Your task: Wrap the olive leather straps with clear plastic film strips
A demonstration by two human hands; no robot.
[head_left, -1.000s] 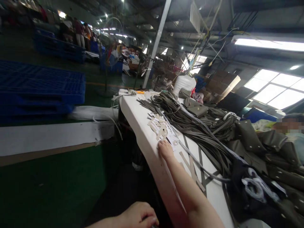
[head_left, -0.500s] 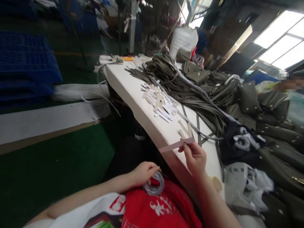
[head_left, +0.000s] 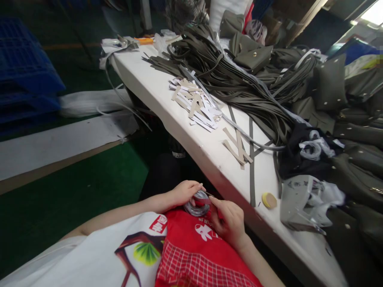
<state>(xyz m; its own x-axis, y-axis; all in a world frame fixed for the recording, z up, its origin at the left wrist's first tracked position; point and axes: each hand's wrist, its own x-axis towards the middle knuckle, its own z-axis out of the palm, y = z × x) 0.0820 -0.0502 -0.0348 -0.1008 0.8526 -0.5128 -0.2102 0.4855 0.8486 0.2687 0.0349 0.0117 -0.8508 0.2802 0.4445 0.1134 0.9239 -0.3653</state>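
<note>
My left hand (head_left: pixel 188 193) is closed around a coil of thin grey cord (head_left: pixel 196 210), held against the red apron (head_left: pixel 191 247) at my waist. Close beside it on the right, my right hand (head_left: pixel 229 217) pinches the end of a narrow strip (head_left: pixel 204 201), which lies across the coil's opening and looks reddish there. A thin dark edge shows between the fingertips of both hands; what it is I cannot make out. On the white table (head_left: pixel 206 167), a few beige strips (head_left: pixel 236 147) lie crossed, and a heap of white and beige strips (head_left: pixel 196 101) is farther off.
Long dark olive straps (head_left: pixel 227 79) and olive pouches with studs (head_left: pixel 329 83) cover the table's far side. A yellow roll of tape (head_left: pixel 269 200) and a clear plastic bag (head_left: pixel 308 203) are at the right. Blue pallets (head_left: pixel 26 67) stand at the left.
My right hand has come from above the table down and left to the coil, bringing the strip with it. My left hand still holds the coil. The view has tilted down.
</note>
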